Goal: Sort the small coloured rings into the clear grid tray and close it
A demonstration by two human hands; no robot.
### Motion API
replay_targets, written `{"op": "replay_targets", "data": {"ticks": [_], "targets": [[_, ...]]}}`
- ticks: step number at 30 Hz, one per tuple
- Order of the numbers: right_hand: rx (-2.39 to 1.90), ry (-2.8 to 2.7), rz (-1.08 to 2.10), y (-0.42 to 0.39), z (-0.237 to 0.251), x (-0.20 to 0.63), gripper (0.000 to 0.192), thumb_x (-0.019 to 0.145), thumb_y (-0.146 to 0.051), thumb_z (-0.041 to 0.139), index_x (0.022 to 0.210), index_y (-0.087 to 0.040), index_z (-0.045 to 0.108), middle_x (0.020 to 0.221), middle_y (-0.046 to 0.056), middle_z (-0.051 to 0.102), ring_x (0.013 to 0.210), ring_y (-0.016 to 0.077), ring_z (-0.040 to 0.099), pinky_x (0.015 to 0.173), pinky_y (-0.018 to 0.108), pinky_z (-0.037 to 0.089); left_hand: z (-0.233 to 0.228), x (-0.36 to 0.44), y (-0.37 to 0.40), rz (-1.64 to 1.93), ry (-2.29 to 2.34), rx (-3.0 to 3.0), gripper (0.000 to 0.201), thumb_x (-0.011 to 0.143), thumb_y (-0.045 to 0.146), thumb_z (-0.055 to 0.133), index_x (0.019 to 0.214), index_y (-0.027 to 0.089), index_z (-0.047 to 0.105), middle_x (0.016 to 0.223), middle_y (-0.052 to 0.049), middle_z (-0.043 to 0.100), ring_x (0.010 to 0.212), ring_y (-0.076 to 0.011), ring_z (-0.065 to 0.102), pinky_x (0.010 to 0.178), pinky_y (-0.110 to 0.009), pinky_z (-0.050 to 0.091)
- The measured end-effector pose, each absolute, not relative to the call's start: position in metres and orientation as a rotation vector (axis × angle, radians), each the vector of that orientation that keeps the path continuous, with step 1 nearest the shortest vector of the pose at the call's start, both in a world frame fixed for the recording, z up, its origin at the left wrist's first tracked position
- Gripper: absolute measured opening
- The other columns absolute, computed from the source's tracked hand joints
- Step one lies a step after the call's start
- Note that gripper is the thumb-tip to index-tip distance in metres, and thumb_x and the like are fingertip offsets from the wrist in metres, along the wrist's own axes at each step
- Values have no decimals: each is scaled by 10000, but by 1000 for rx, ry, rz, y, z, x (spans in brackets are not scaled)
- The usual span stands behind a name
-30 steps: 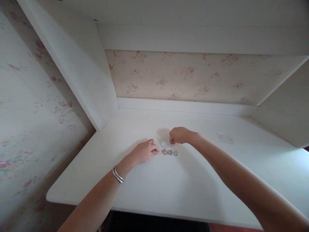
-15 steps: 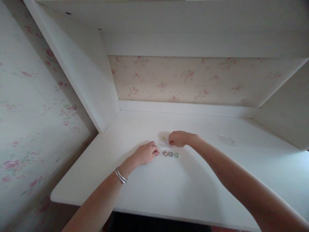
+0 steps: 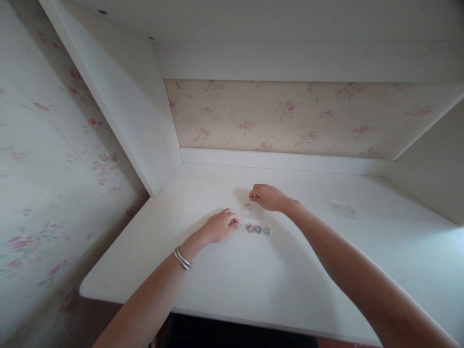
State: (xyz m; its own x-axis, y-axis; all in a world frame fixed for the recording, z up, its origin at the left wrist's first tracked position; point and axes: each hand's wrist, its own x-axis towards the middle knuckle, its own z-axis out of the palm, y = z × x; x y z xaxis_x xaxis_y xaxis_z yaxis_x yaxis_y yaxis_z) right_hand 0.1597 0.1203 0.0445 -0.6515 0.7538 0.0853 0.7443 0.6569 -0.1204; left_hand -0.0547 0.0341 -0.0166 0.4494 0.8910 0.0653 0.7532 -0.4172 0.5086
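Your left hand [image 3: 217, 226] rests curled on the bench [image 3: 253, 280] beside three beads [image 3: 257, 229]; your right hand [image 3: 266, 197], fingertips pinched together, hovers above a clear box [image 3: 253, 210]. No writing is legible.

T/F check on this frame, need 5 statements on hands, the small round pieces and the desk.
1. Three small round glassy pieces lie in a row on the white desk. True.
2. The left hand rests on the desk just left of that row. True.
3. The right hand lies flat on the three pieces. False: it is behind them, over a small clear round container.
4. A silver bangle is on the right wrist. False: it is on the left wrist.
5. A clear flat plastic piece lies between the two hands. False: it lies apart, far to the right on the desk.
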Motion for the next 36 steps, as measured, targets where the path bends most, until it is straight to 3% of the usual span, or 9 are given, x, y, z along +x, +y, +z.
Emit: {"op": "replay_targets", "data": {"ticks": [9, 16, 27, 36], "targets": [[-1262, -2396, 177, 97, 39, 181, 225, 889, -253, 463, 872, -220, 685, 824, 29, 599, 712, 130, 544, 670, 230, 367, -14, -53, 42, 611, 1405, 2086, 275, 851, 346, 444, 866, 152, 639, 884, -40, 612, 821, -158, 553, 782, -273, 437], [-1293, -2052, 359, 52, 4, 207, 254, 881, -347, 461, 877, -216, 678, 718, 16, 583, 619, 130, 511, 592, 241, 374, -7, -31, 54, 794, 1499, 2040, 254, 852, 322, 453, 875, 156, 643, 878, -31, 579, 773, -141, 522, 727, -265, 430], [-1211, -2068, 460, 42, -9, 208, 230, 886, -318, 472, 879, -214, 677, 758, 12, 601, 619, 108, 516, 630, 225, 386, -14, 4, 91, 924, 1506, 2133, 213, 847, 284, 484, 874, 157, 654, 890, -48, 576, 822, -151, 545, 784, -281, 435], [-1180, -2171, 580, 34, -15, 196, 202, 869, -321, 506, 851, -228, 684, 749, 0, 622, 646, 113, 530, 620, 219, 374, -5, -14, 61, 984, 1465, 2071, 260, 841, 367, 495, 888, 174, 662, 788, -12, 547, 713, -128, 497, 682, -246, 410]]}}
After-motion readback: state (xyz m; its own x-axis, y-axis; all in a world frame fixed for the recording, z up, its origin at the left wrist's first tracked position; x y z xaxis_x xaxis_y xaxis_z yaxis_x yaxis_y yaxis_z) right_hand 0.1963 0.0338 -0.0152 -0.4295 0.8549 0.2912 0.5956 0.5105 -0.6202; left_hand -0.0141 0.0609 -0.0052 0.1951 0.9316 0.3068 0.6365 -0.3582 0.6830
